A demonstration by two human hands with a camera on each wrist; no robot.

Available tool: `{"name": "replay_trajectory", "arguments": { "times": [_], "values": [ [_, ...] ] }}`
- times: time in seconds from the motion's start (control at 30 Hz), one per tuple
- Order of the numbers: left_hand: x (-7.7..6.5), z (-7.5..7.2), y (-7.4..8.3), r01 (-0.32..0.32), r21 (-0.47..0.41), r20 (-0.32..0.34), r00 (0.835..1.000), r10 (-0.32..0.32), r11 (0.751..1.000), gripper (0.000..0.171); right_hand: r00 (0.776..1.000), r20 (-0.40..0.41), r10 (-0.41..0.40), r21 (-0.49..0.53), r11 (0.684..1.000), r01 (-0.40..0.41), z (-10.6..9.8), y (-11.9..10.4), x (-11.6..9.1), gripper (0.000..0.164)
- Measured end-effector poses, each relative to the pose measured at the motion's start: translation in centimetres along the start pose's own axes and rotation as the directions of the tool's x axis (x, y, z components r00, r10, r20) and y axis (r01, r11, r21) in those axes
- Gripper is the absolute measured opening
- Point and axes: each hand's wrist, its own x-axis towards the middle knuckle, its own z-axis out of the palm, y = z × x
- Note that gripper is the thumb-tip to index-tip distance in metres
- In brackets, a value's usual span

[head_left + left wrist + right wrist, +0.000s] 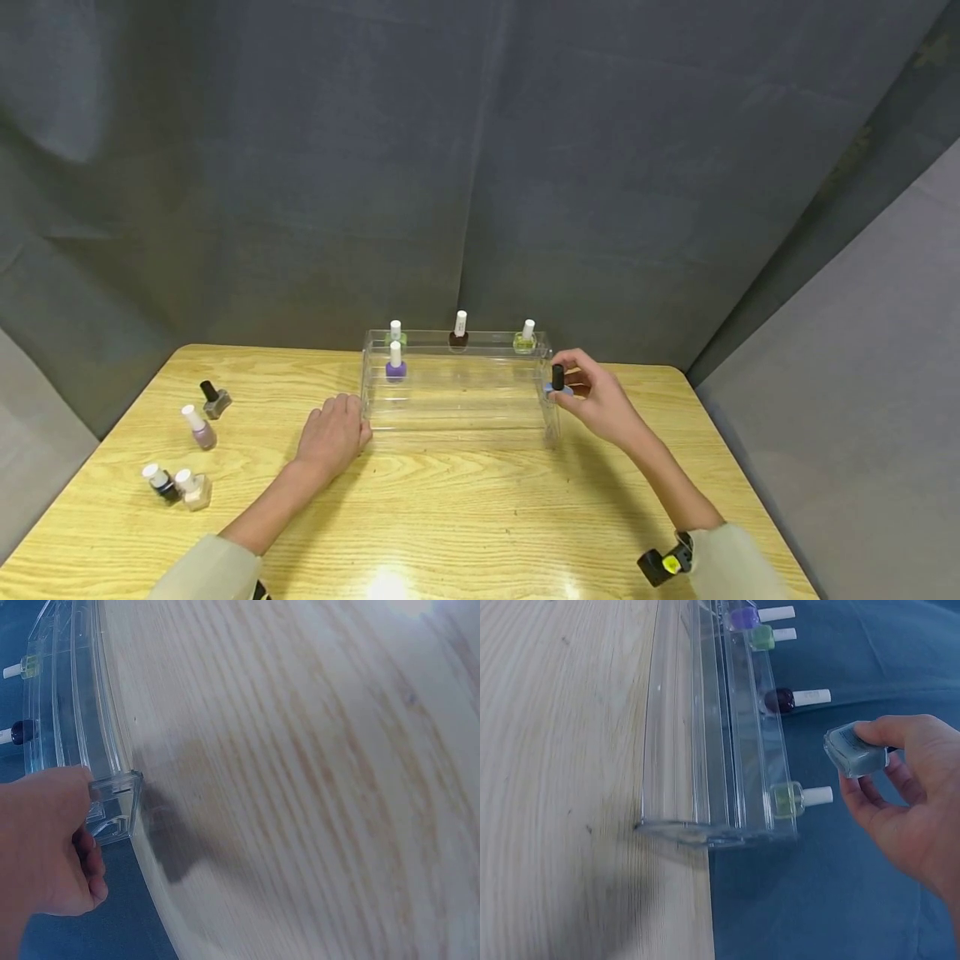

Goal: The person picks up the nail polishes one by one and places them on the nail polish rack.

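My right hand (600, 408) pinches a light blue nail polish bottle (853, 750) with a black cap (557, 377), held up by the right end of a clear stepped display rack (457, 421). At the rack's left end, my left hand (332, 433) grips the side panel, its fingers curled in the left wrist view. Along the rack's back tier stand a green polish (396, 336), a dark polish (459, 337) and a yellow-green polish (525, 340), all white-capped. One step lower, at the left, sits a purple polish (395, 368).
On the table's left side are a grey polish (217, 403) with a black cap, a mauve polish (202, 435), a dark blue polish (165, 487) and a cream polish (197, 492). A dark curtain (337, 167) hangs behind the wooden table (450, 517).
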Motion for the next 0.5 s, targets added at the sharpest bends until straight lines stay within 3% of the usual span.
{"name": "replay_trajectory", "arguments": {
  "times": [0.23,0.5],
  "values": [
    [0.0,-0.1,0.1,-0.009,0.001,-0.049,0.999,0.009,1.000,0.018,0.998,0.068,-0.013,0.051,0.999,0.009,1.2,-3.1,1.7,0.039],
    [-0.1,0.0,0.1,-0.017,0.004,-0.057,0.998,0.017,1.000,0.020,0.995,0.096,0.000,0.033,0.999,-0.003,3.7,-0.6,4.4,0.042]
  ]
}}
